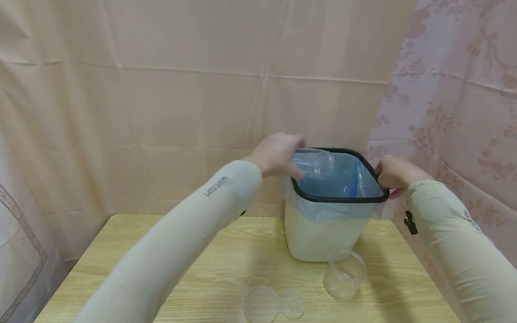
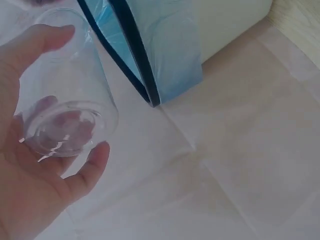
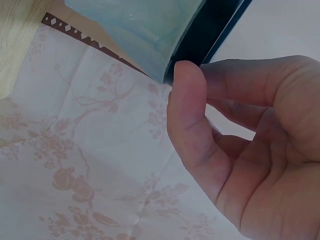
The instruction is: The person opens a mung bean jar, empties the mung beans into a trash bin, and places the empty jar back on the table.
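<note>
My left hand [image 1: 277, 155] grips a clear, cylindrical plastic jar [image 1: 317, 162], tipped on its side over the left rim of a trash bin [image 1: 318, 238]. In the left wrist view, thumb and fingers curl round the jar [image 2: 70, 85] near its base, and nothing shows inside it. The bin is whitish, with a black rim [image 1: 342, 200] and a pale blue bag [image 1: 323, 212] folded over the outside. At the bin's right corner my right hand [image 1: 398, 172] pinches the rim between thumb and fingers, which the right wrist view shows close up.
A second clear container [image 1: 344, 277] stands on the wooden table [image 1: 213, 260], right in front of the bin. Two clear round discs, a larger one [image 1: 261, 306] and a smaller one [image 1: 292, 304], lie nearer me. Beige curtain [image 1: 201, 74] hangs behind, flowered cloth [image 1: 489, 110] at right.
</note>
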Demonstrator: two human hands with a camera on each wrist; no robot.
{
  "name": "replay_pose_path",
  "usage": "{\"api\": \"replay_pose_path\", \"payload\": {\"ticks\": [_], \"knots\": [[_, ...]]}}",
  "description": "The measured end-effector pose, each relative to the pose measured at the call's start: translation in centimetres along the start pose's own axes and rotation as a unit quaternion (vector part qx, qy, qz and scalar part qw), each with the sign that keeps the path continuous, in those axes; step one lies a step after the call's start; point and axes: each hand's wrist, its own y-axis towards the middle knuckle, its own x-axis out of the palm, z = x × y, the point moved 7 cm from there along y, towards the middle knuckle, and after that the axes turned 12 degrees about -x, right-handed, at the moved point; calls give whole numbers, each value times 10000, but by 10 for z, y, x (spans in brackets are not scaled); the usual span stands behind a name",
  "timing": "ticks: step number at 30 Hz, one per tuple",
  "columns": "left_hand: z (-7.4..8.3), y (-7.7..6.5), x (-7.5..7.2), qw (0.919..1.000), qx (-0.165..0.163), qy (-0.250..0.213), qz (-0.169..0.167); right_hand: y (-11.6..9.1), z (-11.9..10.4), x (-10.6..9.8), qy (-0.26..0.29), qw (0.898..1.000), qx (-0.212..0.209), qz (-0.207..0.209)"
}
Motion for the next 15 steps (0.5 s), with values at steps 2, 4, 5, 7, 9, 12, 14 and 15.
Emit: {"api": "replay_pose_path", "payload": {"ticks": [2, 4, 5, 7, 9, 12, 14, 15], "knots": [[-2, 0, -1, 9999, -74, -99, -50, 0, -1, 0, -2, 10000, -14, -9], [-5, -1, -1, 9993, -236, -252, -126, 0, -2, 0, -43, 10000, -82, -22], [-7, -2, -1, 9987, -343, -339, -180, 0, -2, 0, -71, 9999, -113, -21], [-11, -4, 0, 9966, -579, -505, -294, -1, -4, 0, -122, 9998, -146, -21], [-14, -6, 0, 9943, -819, -564, -387, -2, -4, 0, -112, 9999, -123, -17], [-17, -9, 0, 9924, -1038, -460, -479, -3, -5, 1, -108, 9999, -79, -6], [-17, -10, -1, 9914, -1128, -431, -510, -3, -5, 1, -117, 9999, -93, -6], [-18, -10, -1, 9907, -1166, -457, -530, -3, -5, 1, -136, 9999, -80, 6]]}}
